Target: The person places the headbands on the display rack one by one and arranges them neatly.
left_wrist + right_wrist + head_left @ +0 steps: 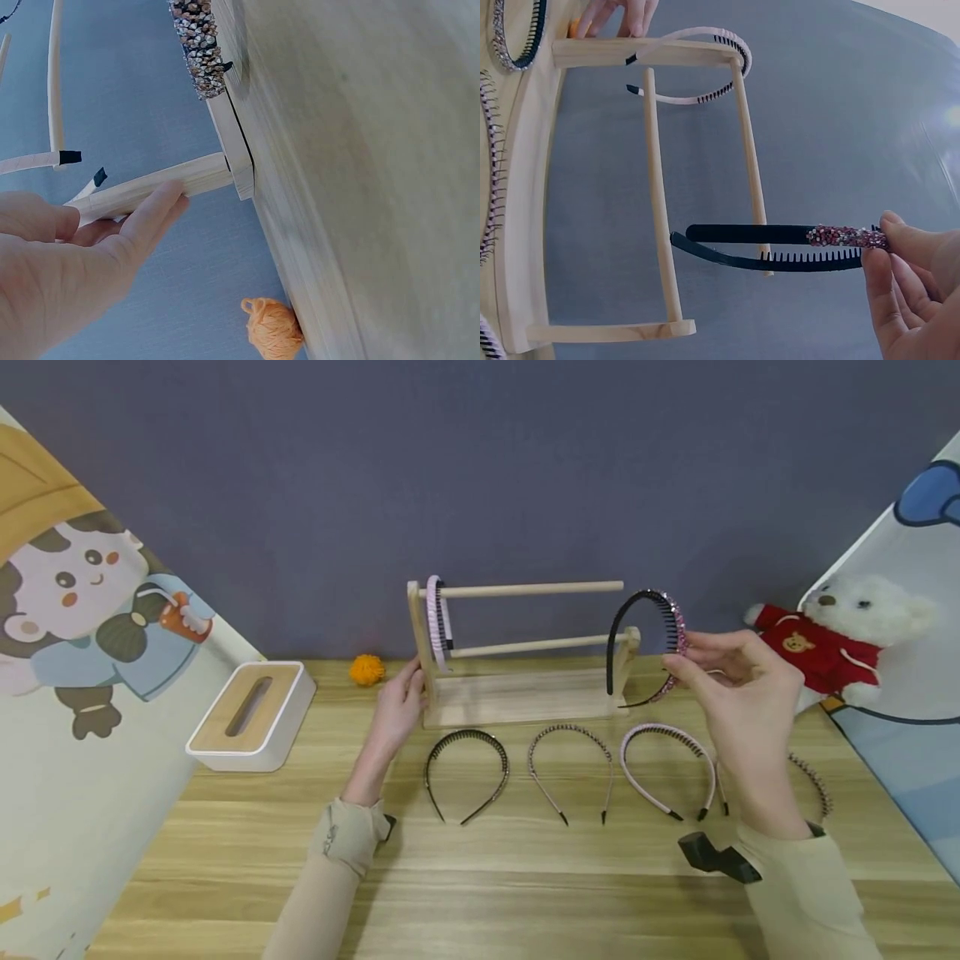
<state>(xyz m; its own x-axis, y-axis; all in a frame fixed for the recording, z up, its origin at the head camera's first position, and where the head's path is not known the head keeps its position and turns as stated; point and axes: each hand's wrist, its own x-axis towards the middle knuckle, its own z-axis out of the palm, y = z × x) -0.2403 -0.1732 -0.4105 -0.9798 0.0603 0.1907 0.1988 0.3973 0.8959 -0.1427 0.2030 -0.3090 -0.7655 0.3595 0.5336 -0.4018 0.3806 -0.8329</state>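
Note:
My right hand (753, 710) pinches a black toothed headband (847, 237) with pink sparkly stones between thumb and fingers. It is held up at the right end of the wooden rack (517, 697), by the upper rod's free end; whether it encircles a rod I cannot tell. At the rack's other end, my left hand (397, 706) grips the left post (157, 187) with thumb and fingers on either side. A pale pink headband (432, 618) hangs on the rack beside that post.
Before the rack lie a black headband (504, 768), a thin beaded one (573, 727), a pink one (667, 729) and another (817, 785) partly behind my right wrist. Left stand a tissue box (296, 718) and an orange yarn ball (367, 670); right, a teddy bear (832, 652).

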